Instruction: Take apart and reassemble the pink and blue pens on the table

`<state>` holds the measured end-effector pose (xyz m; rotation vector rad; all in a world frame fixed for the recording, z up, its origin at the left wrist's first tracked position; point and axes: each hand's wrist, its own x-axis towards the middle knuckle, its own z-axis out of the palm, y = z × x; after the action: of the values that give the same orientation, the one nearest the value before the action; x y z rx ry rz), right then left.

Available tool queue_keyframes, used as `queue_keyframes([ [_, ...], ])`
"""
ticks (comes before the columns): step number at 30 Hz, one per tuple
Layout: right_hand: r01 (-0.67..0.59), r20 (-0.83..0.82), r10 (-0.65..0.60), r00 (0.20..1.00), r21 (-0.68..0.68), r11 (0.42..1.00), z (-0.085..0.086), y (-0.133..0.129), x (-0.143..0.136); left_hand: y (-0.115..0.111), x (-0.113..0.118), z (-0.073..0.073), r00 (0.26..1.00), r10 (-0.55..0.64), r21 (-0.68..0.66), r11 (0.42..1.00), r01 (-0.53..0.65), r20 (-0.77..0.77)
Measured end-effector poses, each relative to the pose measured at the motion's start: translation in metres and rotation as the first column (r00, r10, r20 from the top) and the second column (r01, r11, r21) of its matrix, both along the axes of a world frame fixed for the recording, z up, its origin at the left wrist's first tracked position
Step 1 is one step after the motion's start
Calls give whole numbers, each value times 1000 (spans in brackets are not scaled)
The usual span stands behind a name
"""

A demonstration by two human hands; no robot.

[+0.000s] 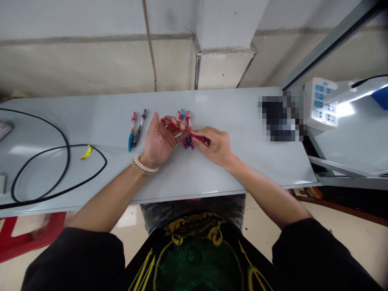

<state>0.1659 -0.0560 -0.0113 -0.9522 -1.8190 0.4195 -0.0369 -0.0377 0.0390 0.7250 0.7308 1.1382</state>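
Note:
My right hand (214, 145) grips the lower right end of a red pen (184, 130), held slanting above the table. The pen's other end lies against the fingers of my left hand (160, 139), whose palm is turned up with the thumb stretched out. Below and behind the held pen, several red and blue pens (188, 117) lie side by side on the table, partly hidden by my fingers. Left of my left hand lie a pen with a blue grip and red top (131, 135) and a dark grey pen (139, 129).
On the grey table (242, 173), a black cable (68, 157) with a yellow tag (86, 153) loops at the left. A blurred dark object (277, 121) lies at the right, near a white power strip (321, 103) and a metal frame. The wall runs behind.

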Motion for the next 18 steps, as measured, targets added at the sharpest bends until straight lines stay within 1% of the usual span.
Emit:
queue_keyframes([
  [2, -49, 36, 47, 998, 34, 998, 1, -3, -4, -2, 3, 6, 998, -7, -42, 999, 9, 65],
  [4, -107, 82, 100, 992, 83, 991, 3, -6, -8, -4, 4, 12, 993, 19, -84, 996, -9, 119],
  [6, -140, 112, 125, 986, 139, 980, 6, -8, -10, -3, 2, 17, 988, 58, -137, 990, -38, 145],
  [8, -130, 117, 111, 987, 172, 976, 8, -8, -10, -1, -3, 22, 987, 98, -199, 977, -71, 128],
  [12, -68, 111, 51, 993, 159, 985, 10, -6, -5, 6, -17, 29, 988, 144, -288, 950, -123, 52],
  [15, -52, 120, 33, 992, 154, 987, 11, -6, -3, 7, -23, 30, 989, 144, -277, 952, -127, 43],
  [18, -61, 148, 38, 988, 159, 985, 13, -6, -3, 7, -23, 28, 988, 147, -244, 961, -130, 51],
])
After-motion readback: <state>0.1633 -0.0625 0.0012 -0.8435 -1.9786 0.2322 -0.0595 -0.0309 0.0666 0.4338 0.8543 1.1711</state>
